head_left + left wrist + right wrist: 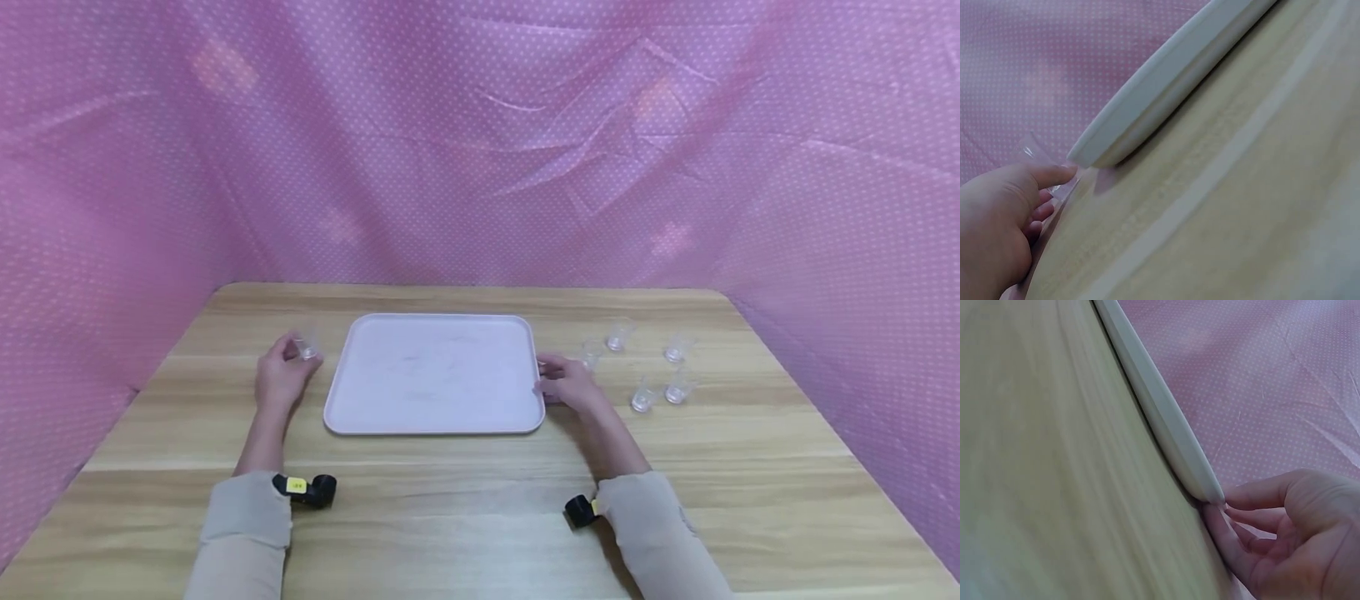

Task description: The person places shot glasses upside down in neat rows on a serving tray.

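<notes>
One wooden worktop [442, 521] spreads nearest me. My right grip [570, 386] pinches the right edge of the pale tray [435, 392], probably steadying it. My left grip [279, 380] pinches a clear cup [307, 348] just left of the tray, likely to keep it upright. Five more cups [642, 399] stand right of the tray; behind hangs a pink curtain [480, 183].

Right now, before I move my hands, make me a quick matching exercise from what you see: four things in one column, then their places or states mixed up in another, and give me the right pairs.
Things
1. Pale tray
2. Left hand
3. Right hand
4. Dotted cloth

Places or states
A. At the tray's right edge
B. Pink, hanging behind the table
C. Holding a clear cup
D. Lying between the two hands

Pairs: 1-D, 2-C, 3-A, 4-B.
</notes>
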Tool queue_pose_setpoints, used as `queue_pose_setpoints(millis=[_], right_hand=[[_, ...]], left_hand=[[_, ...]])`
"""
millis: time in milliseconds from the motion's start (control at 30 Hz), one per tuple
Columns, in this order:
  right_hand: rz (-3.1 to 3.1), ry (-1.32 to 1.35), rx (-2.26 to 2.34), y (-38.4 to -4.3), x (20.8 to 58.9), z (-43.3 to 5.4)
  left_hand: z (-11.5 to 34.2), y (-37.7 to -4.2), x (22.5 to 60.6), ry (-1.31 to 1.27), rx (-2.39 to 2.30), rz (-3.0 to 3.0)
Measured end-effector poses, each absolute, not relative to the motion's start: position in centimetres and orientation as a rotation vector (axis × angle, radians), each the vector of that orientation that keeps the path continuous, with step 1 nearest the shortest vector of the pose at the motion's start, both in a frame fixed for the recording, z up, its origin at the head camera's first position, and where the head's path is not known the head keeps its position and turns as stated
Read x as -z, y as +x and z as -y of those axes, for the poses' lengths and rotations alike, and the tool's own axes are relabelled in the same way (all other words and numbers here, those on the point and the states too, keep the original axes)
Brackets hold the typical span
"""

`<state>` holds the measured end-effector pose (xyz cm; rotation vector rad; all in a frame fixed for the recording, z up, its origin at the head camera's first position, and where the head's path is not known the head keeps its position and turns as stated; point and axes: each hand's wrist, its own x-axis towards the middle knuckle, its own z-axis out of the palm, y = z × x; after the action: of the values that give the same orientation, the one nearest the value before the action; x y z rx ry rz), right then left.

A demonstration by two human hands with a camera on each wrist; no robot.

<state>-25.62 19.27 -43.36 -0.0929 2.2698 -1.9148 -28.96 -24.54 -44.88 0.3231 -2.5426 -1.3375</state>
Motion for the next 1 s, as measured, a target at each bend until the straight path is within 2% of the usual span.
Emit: queue_pose_setpoints(millis=[1000], right_hand=[[-2.188, -0.098, 1.994, -25.65, 44.14, -19.56]], left_hand=[[23.94, -28.72, 44.58, 0.296, 1.217, 2.569]])
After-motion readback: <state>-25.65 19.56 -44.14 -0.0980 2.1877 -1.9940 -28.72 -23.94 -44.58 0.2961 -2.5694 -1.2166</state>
